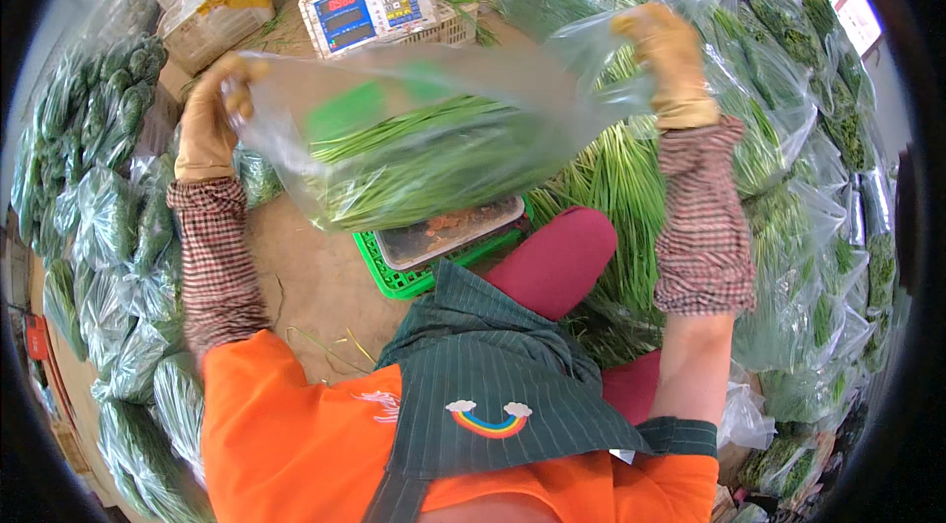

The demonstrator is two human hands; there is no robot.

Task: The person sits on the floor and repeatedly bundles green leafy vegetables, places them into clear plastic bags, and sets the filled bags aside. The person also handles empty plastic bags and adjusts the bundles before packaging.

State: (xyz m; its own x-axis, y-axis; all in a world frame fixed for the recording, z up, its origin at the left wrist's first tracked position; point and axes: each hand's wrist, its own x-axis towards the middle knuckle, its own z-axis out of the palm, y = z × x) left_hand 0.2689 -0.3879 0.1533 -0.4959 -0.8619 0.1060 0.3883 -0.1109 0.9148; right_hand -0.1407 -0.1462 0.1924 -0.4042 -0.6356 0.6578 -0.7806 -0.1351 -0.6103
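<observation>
My left hand [214, 116], in a tan glove, grips one end of a clear plastic bag [443, 175] at the upper left. The other end is pinched in my right hand [660, 64], gloved alike, at the upper right. Stretched between both hands, the bag holds a bundle of long green stalks [414, 124]. A blurred bright green shape shows through the plastic. Below the bag lies a scale's metal pan [451, 231] with brown dirt on it, over a green plastic basket [399, 286]. Loose green stalks [628, 205] are heaped right of the pan.
A digital scale display [369, 9] stands beyond the bag on a crate. Bagged greens [783, 264] are piled along the right, and more bagged vegetables [103, 220] line the left. A white crate [214, 20] sits at the upper left. Stray stalks [325, 349] lie on the brown floor.
</observation>
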